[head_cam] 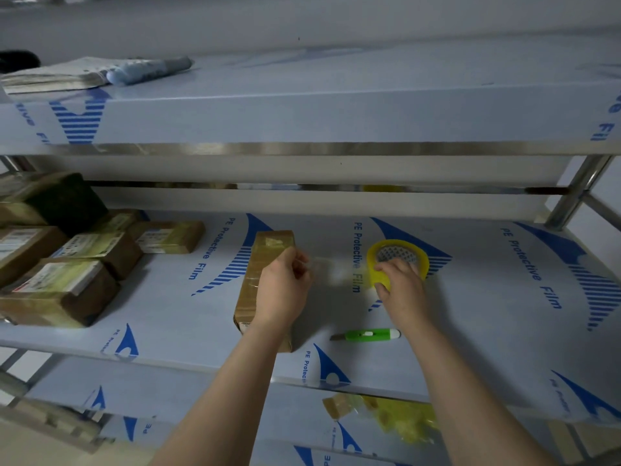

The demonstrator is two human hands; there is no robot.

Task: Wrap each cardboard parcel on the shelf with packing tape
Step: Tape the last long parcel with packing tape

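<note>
Head view showed the left hand (284,287) pinching a tape strip (324,268) beside the parcel (265,260) lying on the shelf (504,314), while the right hand (400,284) gripped the tape roll (398,255), seemingly drawing out length, with the knife (366,334) handy.

The person shows only a left hand (284,292) and a right hand (401,285), both bare, and behind the fingers (386,266) each wrist runs into a bare, slim forearm uncovered as far as the view's lower edge.

A stockroom or packing area — steel shelving (302,149) in protective film, stacked labelled parcels (67,264).
</note>
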